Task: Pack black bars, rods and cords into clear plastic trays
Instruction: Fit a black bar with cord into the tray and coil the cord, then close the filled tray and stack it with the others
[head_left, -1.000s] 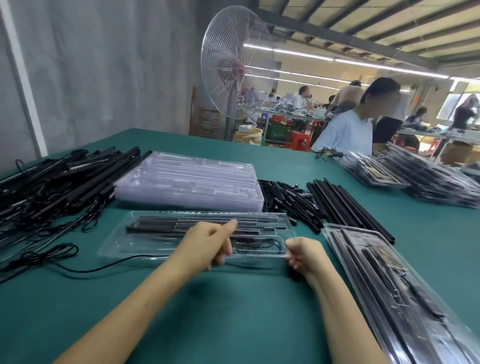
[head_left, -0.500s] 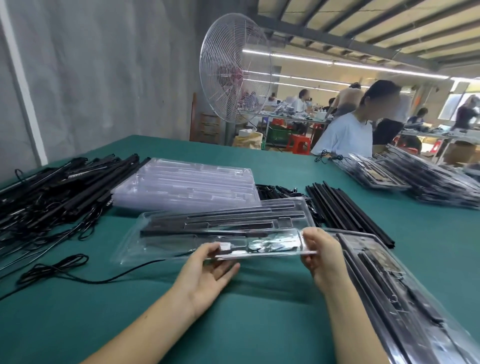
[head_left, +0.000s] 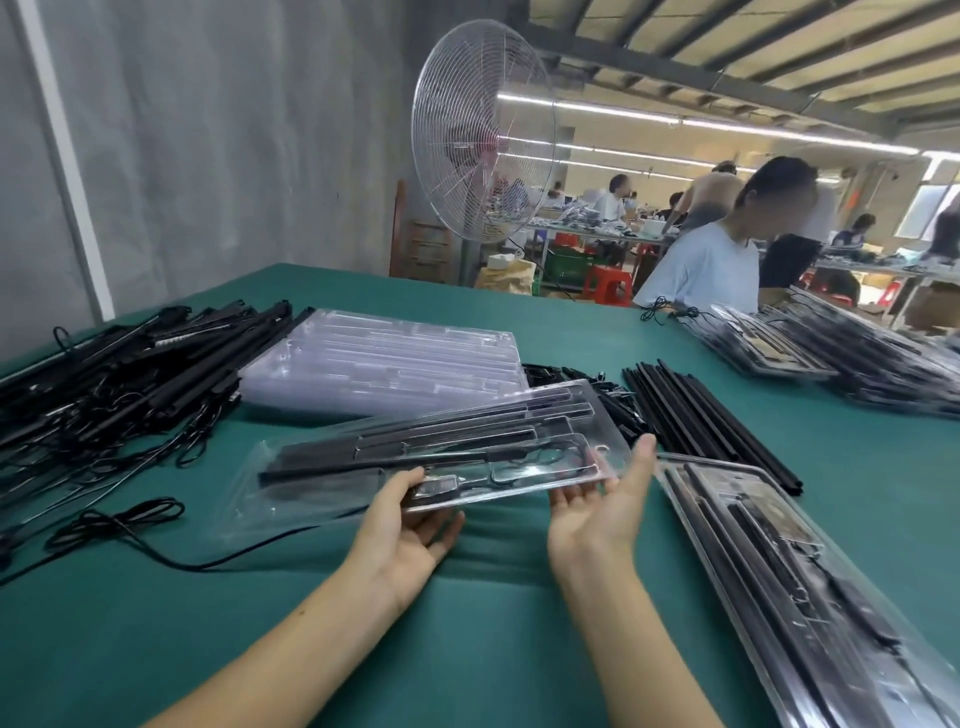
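Head view: our left hand (head_left: 410, 540) pinches the near edge of the filled tray (head_left: 519, 470), thumb on top; our right hand (head_left: 597, 509) lies flat beneath its end, grip wide. Lifted and tilted just before the empty-tray stack (head_left: 384, 364), it may shed its bars (head_left: 332, 457).

The tray (head_left: 519, 431) in the middle was clear, glossy plastic that caught the light, and the stack of trays (head_left: 384, 364) behind it looked like the same plastic, a little milky. The bars (head_left: 701, 421) were black with a dull, smooth finish, the cords (head_left: 98, 519) black and faintly shiny. The tabletop (head_left: 493, 649) wore a matt green cloth with soft wrinkles, and the fan (head_left: 483, 135) had a bright metal wire guard.
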